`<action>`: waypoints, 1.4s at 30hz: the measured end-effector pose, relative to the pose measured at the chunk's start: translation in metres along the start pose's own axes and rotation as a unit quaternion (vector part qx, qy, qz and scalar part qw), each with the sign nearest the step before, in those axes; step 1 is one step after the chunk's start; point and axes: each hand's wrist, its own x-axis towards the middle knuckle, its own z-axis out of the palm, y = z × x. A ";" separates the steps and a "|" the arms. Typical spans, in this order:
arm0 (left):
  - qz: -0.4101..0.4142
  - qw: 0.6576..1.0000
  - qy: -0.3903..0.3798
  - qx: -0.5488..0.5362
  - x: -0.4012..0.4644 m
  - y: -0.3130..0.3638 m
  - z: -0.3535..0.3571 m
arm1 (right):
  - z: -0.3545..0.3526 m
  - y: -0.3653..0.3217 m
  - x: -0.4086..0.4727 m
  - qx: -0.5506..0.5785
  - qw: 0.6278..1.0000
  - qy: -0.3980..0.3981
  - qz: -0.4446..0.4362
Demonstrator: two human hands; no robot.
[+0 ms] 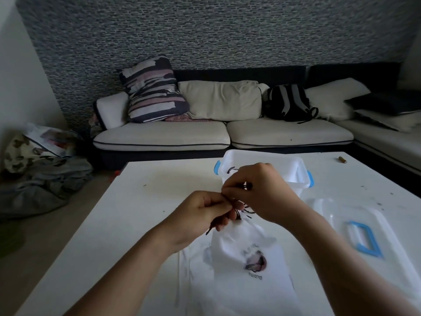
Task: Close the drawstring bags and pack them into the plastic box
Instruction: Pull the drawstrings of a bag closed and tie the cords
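— Both hands were pinching the dark drawstring (pixel 239 213) at the bag's gathered mouth: left hand (pixel 205 212) with fingers curled round the cord, right hand (pixel 259 192) just above it, fingertips nipped on the same cord.

— And the bag itself?

— White drawstring bag (pixel 246 258) lay on the white table (pixel 136 201), near edge, printed face up, atop another flat white bag (pixel 193 270). Plastic box (pixel 293 169), blue latches, stood open just beyond the hands, a dark cord showing at its rim. Its lid (pixel 355 226), blue handle up, lay flat to the right.

— Anything else noted?

— Sofa (pixel 227 133) behind, with a backpack (pixel 287 101).
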 end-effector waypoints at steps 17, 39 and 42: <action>-0.046 0.974 0.132 -0.176 0.012 -0.003 0.000 | -0.022 0.013 -0.001 0.012 0.996 0.039 0.084; -0.019 0.958 0.176 -0.223 0.014 -0.004 0.008 | 0.012 0.008 -0.004 0.071 0.991 0.015 0.110; -0.015 0.960 0.170 -0.220 0.013 -0.003 0.009 | 0.012 0.008 -0.004 0.067 0.992 0.011 0.105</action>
